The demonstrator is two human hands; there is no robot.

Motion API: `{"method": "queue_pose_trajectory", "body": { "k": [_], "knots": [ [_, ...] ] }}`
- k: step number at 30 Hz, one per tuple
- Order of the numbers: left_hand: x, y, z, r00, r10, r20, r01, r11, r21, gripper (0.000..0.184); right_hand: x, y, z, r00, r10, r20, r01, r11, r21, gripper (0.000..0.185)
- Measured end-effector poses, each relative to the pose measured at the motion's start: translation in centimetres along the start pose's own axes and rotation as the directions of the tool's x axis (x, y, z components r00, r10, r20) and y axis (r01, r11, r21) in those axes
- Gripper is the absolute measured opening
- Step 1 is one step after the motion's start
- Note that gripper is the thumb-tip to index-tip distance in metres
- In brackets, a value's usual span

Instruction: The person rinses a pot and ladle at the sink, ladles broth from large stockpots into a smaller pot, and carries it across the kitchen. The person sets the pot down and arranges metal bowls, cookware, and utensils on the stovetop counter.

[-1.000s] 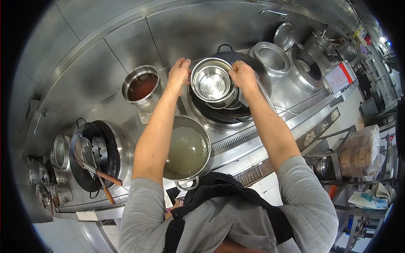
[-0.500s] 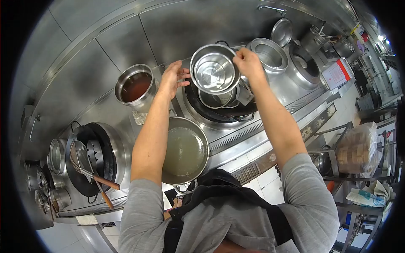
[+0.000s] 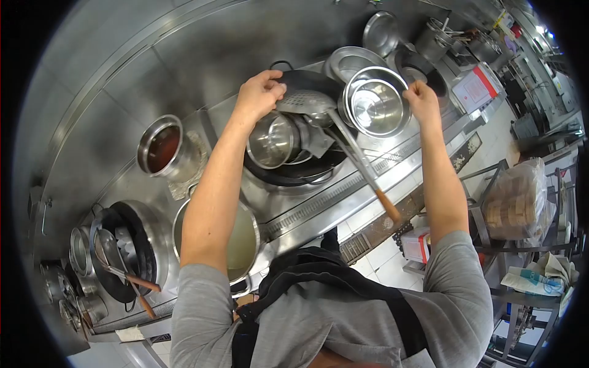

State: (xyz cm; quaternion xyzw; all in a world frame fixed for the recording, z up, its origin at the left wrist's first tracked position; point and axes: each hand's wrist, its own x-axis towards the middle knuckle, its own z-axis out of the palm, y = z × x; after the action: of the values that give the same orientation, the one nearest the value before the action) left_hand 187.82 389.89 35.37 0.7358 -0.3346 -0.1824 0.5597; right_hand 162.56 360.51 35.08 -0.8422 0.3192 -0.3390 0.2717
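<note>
My right hand pinches the right rim of steel bowls, nested one in another, and holds them up over the counter. At the wok's left side my left hand is beside the edge of a perforated ladle, its fingers bent but apart. That ladle lies across the black wok, and its wooden handle points toward me. Below the ladle, in the wok, sit a round steel bowl and other steel vessels, partly hidden.
A steel pot of reddish liquid stands at the left. Near my left forearm is a large pot of pale liquid. Another wok holds utensils. A lidded steel pan stands behind the bowls; a rack is at the right.
The nested bowls have moved right with my right hand, away from over the wok. The perforated ladle and the bowl under it now show. My left hand has stayed near the wok's left side.
</note>
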Motion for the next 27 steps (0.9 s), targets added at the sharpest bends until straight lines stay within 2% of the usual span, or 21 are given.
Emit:
{"method": "queue_pose_trajectory", "body": {
  "k": [1, 3, 4, 5, 6, 7, 8, 9, 10, 11, 12, 14, 15, 17, 18, 19, 21, 24, 27],
  "knots": [
    [0.7, 0.0, 2.0, 1.0, 0.005, 0.007, -0.005, 1.0, -0.001, 0.037, 0.4, 2.3, -0.9, 1.0, -0.013, -0.004, 0.013, 0.999, -0.03, 0.02],
    [1.9, 0.5, 6.2, 0.999, 0.011, 0.036, -0.01, 1.0, -0.027, 0.033, 0.3, 6.3, -1.8, 0.997, 0.07, -0.037, -0.074, 0.991, -0.11, 0.019],
    [3.2, -0.6, 9.0, 0.993, 0.084, 0.083, -0.083, 0.996, -0.019, 0.03, 0.3, 8.4, -2.0, 0.997, 0.07, -0.029, -0.073, 0.986, -0.147, 0.019],
    [3.8, -0.3, 12.2, 0.985, 0.132, 0.112, -0.141, 0.987, 0.08, 0.03, 0.3, 10.4, -2.0, 0.996, 0.087, -0.021, -0.089, 0.98, -0.181, 0.019],
    [4.2, 0.1, 15.6, 0.983, 0.096, 0.159, -0.122, 0.98, 0.159, 0.032, 0.1, 12.7, -1.8, 0.996, 0.085, -0.022, -0.088, 0.983, -0.161, 0.019],
    [4.7, 0.4, 18.8, 0.976, -0.004, 0.216, -0.046, 0.972, 0.228, 0.033, 0.0, 14.9, -1.6, 0.996, 0.083, -0.024, -0.086, 0.986, -0.14, 0.019],
    [6.1, -1.4, 22.4, 0.953, -0.033, 0.3, -0.059, 0.954, 0.293, 0.038, -0.2, 16.9, -1.5, 0.995, 0.101, -0.029, -0.104, 0.985, -0.137, 0.019],
    [7.1, -3.3, 25.6, 0.929, -0.102, 0.357, -0.006, 0.957, 0.291, 0.037, -0.4, 18.8, -1.4, 0.99, 0.135, -0.038, -0.139, 0.98, -0.145, 0.019],
    [7.5, -3.4, 28.2, 0.898, -0.245, 0.365, 0.197, 0.967, 0.164, 0.035, -0.7, 20.4, -1.4, 0.985, 0.167, -0.046, -0.173, 0.973, -0.153, 0.019],
    [7.7, -3.4, 30.4, 0.84, -0.378, 0.389, 0.395, 0.918, 0.039, 0.033, -1.0, 21.8, -1.3, 0.979, 0.199, -0.047, -0.203, 0.972, -0.119, 0.019],
    [8.2, -4.1, 32.2, 0.834, -0.382, 0.399, 0.395, 0.917, 0.051, 0.033, -1.3, 23.3, -1.2, 0.974, 0.222, -0.04, -0.225, 0.968, -0.107, 0.019],
    [8.8, -5.0, 35.3, 0.804, -0.438, 0.402, 0.536, 0.827, -0.171, 0.028, -1.7, 25.7, -1.1, 0.951, 0.308, -0.009, -0.308, 0.948, -0.078, 0.02],
    [9.0, -5.3, 36.6, 0.794, -0.45, 0.408, 0.547, 0.822, -0.157, 0.028, -1.9, 26.4, -0.8, 0.946, 0.325, -0.004, -0.324, 0.943, -0.075, 0.02],
    [9.1, -6.3, 38.4, 0.897, -0.373, 0.239, 0.35, 0.927, 0.136, 0.026, -2.3, 27.6, 0.1, 0.927, 0.375, -0.015, -0.375, 0.927, 0.02, 0.02],
    [9.1, -6.7, 38.8, 0.945, -0.271, 0.183, 0.207, 0.928, 0.309, 0.024, -2.3, 28.3, 0.6, 0.912, 0.409, 0.028, -0.41, 0.912, 0.031, 0.019],
    [9.3, -7.1, 39.3, 0.941, -0.284, 0.182, 0.216, 0.922, 0.32, 0.024, -2.3, 29.1, 1.1, 0.908, 0.418, 0.039, -0.419, 0.907, 0.037, 0.019],
    [9.9, -8.2, 40.1, 0.967, -0.206, 0.15, 0.118, 0.884, 0.453, 0.02, -2.4, 30.0, 2.4, 0.923, 0.384, 0.012, -0.384, 0.923, 0.004, 0.019],
    [10.9, -10.5, 41.0, 0.929, -0.329, 0.17, 0.214, 0.851, 0.479, 0.018, -2.3, 31.1, 3.5, 0.905, 0.421, 0.057, -0.422, 0.906, 0.018, 0.019],
    [11.3, -13.3, 41.7, 0.938, -0.311, 0.156, 0.197, 0.845, 0.497, 0.022, -2.0, 31.6, 4.3, 0.897, 0.433, 0.089, -0.436, 0.9, 0.019, 0.019]
  ]
}}
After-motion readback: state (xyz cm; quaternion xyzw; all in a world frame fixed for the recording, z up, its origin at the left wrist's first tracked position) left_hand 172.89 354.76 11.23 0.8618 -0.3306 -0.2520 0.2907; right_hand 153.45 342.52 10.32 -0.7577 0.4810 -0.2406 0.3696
